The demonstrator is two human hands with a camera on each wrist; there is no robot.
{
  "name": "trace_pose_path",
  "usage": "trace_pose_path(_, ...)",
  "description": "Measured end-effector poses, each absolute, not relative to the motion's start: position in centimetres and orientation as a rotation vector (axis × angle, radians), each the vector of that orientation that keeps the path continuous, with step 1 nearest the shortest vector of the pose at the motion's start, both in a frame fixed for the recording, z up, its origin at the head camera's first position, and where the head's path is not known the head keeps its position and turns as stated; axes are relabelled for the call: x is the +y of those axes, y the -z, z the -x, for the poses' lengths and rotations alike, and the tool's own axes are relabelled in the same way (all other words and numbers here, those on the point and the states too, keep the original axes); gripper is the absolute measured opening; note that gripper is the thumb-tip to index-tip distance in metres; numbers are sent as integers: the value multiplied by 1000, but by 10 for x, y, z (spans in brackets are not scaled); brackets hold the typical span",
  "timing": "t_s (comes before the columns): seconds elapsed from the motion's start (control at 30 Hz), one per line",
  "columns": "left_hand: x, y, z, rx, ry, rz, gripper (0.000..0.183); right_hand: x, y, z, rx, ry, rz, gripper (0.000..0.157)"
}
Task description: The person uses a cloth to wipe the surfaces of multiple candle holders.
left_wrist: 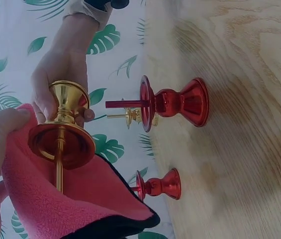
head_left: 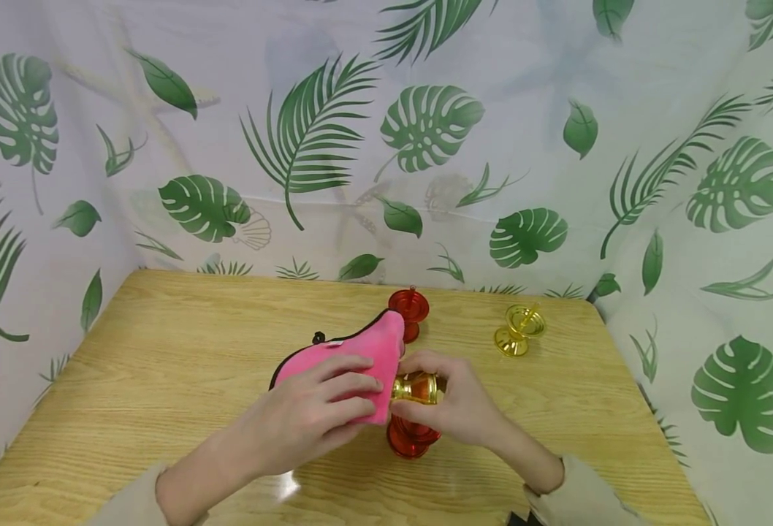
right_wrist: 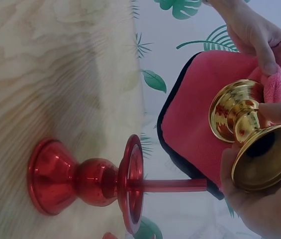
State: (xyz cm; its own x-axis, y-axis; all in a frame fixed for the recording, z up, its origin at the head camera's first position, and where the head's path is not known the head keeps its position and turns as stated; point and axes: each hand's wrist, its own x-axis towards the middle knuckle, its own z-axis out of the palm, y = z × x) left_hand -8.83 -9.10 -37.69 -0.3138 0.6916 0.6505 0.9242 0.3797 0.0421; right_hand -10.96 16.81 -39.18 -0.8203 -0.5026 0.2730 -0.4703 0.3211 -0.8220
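Note:
My right hand (head_left: 462, 398) grips a gold candle holder (head_left: 421, 388) around its waist, tilted on its side above the table. In the left wrist view its dish and thin spike (left_wrist: 59, 159) point into the fold of a pink cloth (left_wrist: 36, 199) with black edging. My left hand (head_left: 317, 409) holds this cloth, fingers spread over its outside and thumb at its edge. The hollow underside of the gold base (right_wrist: 264, 159) faces the right wrist camera. Close below the hands stands a red candle holder (head_left: 410, 442), partly hidden by them.
Another red candle holder (head_left: 410, 303) stands behind the cloth, and a second gold candle holder (head_left: 520, 330) is at the back right of the wooden table (head_left: 209, 336). A white leaf-patterned curtain (head_left: 334, 44) hangs around the back and sides.

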Motion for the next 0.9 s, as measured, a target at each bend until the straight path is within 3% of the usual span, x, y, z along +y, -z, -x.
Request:
trace_pose_path(0.2, -89, 377, 88, -2135, 592, 1332, 33, 169, 396, 109, 2617, 1498, 1152, 33)
trace_pose_path(0.7, -88, 375, 92, -2327, 1006, 1237, 20, 174, 404, 111, 2798, 1054, 2152, 29)
trace_pose_path(0.9, -87, 376, 93, -2316, 1022, 1255, 18, 176, 405, 109, 2817, 964, 2193, 31)
